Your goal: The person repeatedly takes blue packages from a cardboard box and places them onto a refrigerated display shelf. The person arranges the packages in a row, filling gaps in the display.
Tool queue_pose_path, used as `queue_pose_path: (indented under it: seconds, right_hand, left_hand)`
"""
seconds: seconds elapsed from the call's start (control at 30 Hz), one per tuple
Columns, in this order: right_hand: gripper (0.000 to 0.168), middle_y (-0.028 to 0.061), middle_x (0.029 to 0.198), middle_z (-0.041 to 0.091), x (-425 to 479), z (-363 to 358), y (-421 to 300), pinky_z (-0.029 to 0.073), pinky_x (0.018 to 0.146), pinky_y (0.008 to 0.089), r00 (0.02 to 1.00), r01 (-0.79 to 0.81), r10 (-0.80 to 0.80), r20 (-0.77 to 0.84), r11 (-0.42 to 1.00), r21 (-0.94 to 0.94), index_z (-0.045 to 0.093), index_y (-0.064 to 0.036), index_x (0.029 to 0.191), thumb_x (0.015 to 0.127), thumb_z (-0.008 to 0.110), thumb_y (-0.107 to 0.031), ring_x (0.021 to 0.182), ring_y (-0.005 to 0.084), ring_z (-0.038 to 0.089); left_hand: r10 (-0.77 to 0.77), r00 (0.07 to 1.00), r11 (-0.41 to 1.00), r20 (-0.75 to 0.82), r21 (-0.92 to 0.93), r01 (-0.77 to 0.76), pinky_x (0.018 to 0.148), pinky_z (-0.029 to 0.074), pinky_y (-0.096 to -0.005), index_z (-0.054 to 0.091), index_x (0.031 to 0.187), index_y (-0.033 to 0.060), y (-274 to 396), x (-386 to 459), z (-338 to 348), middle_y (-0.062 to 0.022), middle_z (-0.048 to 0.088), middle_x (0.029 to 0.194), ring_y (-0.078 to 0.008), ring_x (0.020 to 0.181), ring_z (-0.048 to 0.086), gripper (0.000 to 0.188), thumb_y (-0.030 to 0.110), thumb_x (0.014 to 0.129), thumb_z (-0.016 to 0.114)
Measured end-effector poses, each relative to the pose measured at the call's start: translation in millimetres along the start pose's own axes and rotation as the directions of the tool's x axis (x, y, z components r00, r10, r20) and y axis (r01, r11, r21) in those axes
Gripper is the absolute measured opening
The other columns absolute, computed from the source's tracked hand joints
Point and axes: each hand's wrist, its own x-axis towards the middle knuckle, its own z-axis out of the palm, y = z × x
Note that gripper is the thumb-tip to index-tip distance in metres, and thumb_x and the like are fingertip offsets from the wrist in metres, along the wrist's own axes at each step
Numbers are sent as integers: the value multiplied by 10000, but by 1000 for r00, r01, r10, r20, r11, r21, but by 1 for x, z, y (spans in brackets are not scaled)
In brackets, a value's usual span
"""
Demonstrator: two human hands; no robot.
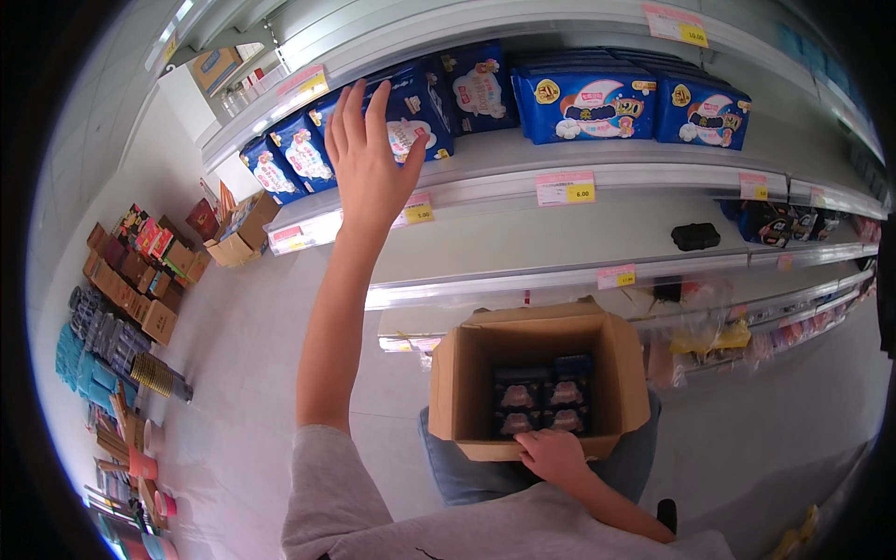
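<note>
My left hand (372, 157) is raised to a shelf, fingers apart, in front of a row of dark blue plastic packs, seemingly sanitary pads. Its fingertips are at the top of one blue pack (411, 122); whether they touch it is hard to tell. An open cardboard box (532, 336) sits on my lap. Inside, several small dark blue packs (540, 399) are stacked low down, in shadow. The fingers of my right hand (556, 455) hook over the box's near edge and hold it.
Larger blue packs (588, 105) stand further right on that shelf (483, 157). Price tags (565, 187) line the shelf edges. A black item (695, 236) lies one shelf lower. On the floor at left are cardboard boxes (159, 322), stacked bins (154, 371) and pink pots (143, 463).
</note>
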Motion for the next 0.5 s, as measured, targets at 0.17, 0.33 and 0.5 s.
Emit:
queue_pose_path:
  seconds: [0.17,0.33,0.5]
  right_hand:
    - [231,49,897,708,-1,4,2,568,707,376,1000,5,-5,-2,999,41,677,-127,1053,838,710,-205,846,223,706]
    - [259,56,932,718,0,-3,1,569,707,380,997,-6,4,72,1000,20,677,-124,1076,839,719,-220,867,225,706]
    - [310,57,902,716,0,-1,4,568,705,394,999,3,-5,51,999,42,671,-132,1114,836,727,-257,861,244,702]
  left_hand:
    - [-41,998,999,53,6,41,1184,264,-538,435,1507,112,-6,-9,-21,-186,421,1548,-387,1445,379,911,304,743,892]
    - [-24,972,999,233,-36,33,1102,388,-489,519,1399,104,-2,-20,-39,-109,593,1318,-347,1215,552,867,141,629,916]
    - [-23,999,989,-26,-145,19,1038,447,-446,518,1303,46,11,-48,-60,-175,569,1341,-378,1222,557,764,-22,629,870]
